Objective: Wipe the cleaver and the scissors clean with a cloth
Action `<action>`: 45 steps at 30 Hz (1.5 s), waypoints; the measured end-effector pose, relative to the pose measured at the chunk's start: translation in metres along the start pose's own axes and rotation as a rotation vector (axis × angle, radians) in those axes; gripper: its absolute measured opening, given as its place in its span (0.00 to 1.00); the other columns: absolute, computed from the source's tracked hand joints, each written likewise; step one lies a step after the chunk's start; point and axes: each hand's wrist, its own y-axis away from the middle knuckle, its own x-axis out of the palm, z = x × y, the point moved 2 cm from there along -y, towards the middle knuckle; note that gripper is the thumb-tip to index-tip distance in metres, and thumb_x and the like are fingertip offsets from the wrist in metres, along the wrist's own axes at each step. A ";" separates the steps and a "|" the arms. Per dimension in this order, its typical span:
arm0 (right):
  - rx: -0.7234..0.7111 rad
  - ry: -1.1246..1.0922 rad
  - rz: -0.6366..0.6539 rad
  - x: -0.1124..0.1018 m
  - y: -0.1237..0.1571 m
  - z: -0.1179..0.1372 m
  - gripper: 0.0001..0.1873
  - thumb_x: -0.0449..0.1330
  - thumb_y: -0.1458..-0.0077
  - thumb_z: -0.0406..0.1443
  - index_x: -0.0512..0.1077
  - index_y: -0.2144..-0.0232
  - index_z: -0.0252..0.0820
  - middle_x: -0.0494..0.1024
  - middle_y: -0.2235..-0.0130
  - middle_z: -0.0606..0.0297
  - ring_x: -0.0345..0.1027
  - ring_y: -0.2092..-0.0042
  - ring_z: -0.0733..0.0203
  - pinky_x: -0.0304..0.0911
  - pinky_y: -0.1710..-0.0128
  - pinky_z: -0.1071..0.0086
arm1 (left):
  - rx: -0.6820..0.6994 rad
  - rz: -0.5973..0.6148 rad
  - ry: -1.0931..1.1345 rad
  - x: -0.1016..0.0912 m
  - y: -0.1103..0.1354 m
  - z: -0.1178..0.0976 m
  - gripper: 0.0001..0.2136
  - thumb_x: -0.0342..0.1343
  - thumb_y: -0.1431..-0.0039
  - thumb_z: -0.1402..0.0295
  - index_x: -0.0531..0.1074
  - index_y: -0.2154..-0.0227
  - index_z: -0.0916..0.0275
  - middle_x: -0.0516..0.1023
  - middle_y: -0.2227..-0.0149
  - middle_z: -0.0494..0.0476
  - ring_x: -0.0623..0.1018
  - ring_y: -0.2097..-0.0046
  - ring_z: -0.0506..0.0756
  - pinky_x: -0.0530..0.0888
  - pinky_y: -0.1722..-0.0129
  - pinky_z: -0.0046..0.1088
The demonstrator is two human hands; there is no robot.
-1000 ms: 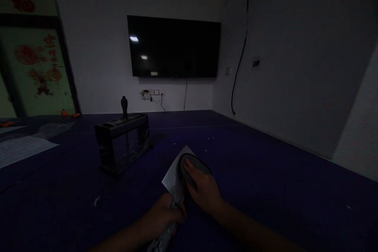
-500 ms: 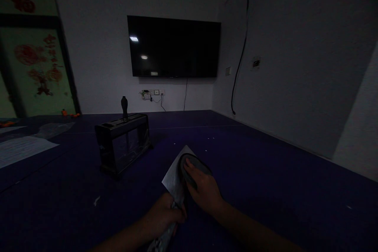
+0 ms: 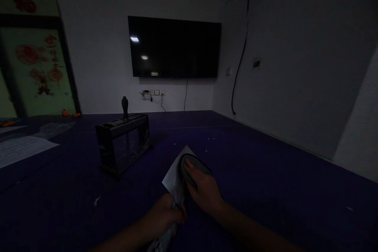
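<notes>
In the dim light, my left hand (image 3: 167,212) is wrapped round the crumpled lower part of a pale sheet (image 3: 173,179) low in the head view. The sheet's pointed upper corner stands up beyond the hand. My right hand (image 3: 205,189) grips a dark, rounded oval pad (image 3: 189,163), with its fingers laid over the grey face and its thumb below. The pad's far side meets the sheet, or lies just in front of it. Its underside is hidden, and its exact kind is too dark to tell.
A black open-framed stand (image 3: 125,126) with a dark vase-shaped knob (image 3: 125,106) stands left on the purple surface (image 3: 260,173). Printed paper (image 3: 23,151) and clear plastic (image 3: 54,129) lie far left. White scraps are scattered about. A television (image 3: 175,47) hangs on the wall.
</notes>
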 end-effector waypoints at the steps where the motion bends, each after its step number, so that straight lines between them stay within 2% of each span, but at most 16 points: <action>1: 0.000 -0.004 -0.002 0.000 0.000 0.000 0.29 0.52 0.52 0.28 0.59 0.45 0.41 0.59 0.42 0.57 0.61 0.46 0.58 0.62 0.50 0.63 | 0.004 0.003 -0.001 0.000 0.000 0.000 0.07 0.51 0.67 0.70 0.68 0.79 0.65 0.64 0.84 0.46 0.62 0.83 0.46 0.57 0.85 0.20; 5: 0.008 -0.011 0.001 -0.001 0.000 0.000 0.29 0.52 0.52 0.28 0.59 0.45 0.42 0.59 0.42 0.58 0.63 0.47 0.57 0.63 0.51 0.63 | 0.001 0.007 0.000 0.000 0.000 0.000 0.07 0.51 0.68 0.70 0.67 0.79 0.65 0.65 0.83 0.46 0.62 0.83 0.46 0.57 0.85 0.21; 9: -0.002 -0.010 0.001 -0.001 0.000 0.000 0.29 0.52 0.52 0.28 0.59 0.45 0.40 0.59 0.42 0.57 0.62 0.47 0.58 0.62 0.50 0.63 | -0.028 -0.002 -0.019 -0.001 0.000 0.000 0.08 0.51 0.67 0.70 0.67 0.78 0.65 0.64 0.84 0.46 0.62 0.84 0.47 0.57 0.85 0.22; 18: 0.010 -0.005 0.011 -0.002 0.000 0.001 0.29 0.51 0.52 0.28 0.60 0.46 0.40 0.59 0.42 0.58 0.61 0.46 0.58 0.61 0.49 0.65 | 0.002 0.013 -0.010 0.001 0.001 -0.004 0.08 0.51 0.69 0.70 0.67 0.79 0.65 0.64 0.84 0.46 0.62 0.83 0.47 0.57 0.85 0.22; 26: 0.005 -0.002 0.011 -0.002 0.000 0.002 0.28 0.51 0.51 0.28 0.59 0.45 0.39 0.59 0.42 0.57 0.61 0.46 0.58 0.61 0.49 0.63 | 0.008 0.015 0.002 0.000 0.000 0.001 0.09 0.51 0.68 0.70 0.67 0.78 0.65 0.64 0.83 0.46 0.62 0.83 0.46 0.56 0.85 0.20; 32: 0.005 -0.004 0.026 -0.002 -0.001 0.002 0.28 0.51 0.51 0.29 0.59 0.45 0.36 0.59 0.42 0.55 0.61 0.46 0.57 0.61 0.49 0.63 | 0.008 0.029 -0.029 0.000 0.002 -0.006 0.07 0.50 0.68 0.70 0.67 0.80 0.65 0.62 0.85 0.45 0.62 0.83 0.47 0.58 0.84 0.21; 45: 0.013 0.013 0.048 -0.001 -0.001 0.001 0.29 0.51 0.52 0.28 0.59 0.45 0.38 0.58 0.41 0.57 0.62 0.47 0.57 0.62 0.50 0.63 | -0.017 -0.013 -0.011 0.001 0.002 -0.007 0.07 0.50 0.69 0.71 0.67 0.80 0.65 0.63 0.84 0.46 0.62 0.83 0.48 0.58 0.85 0.22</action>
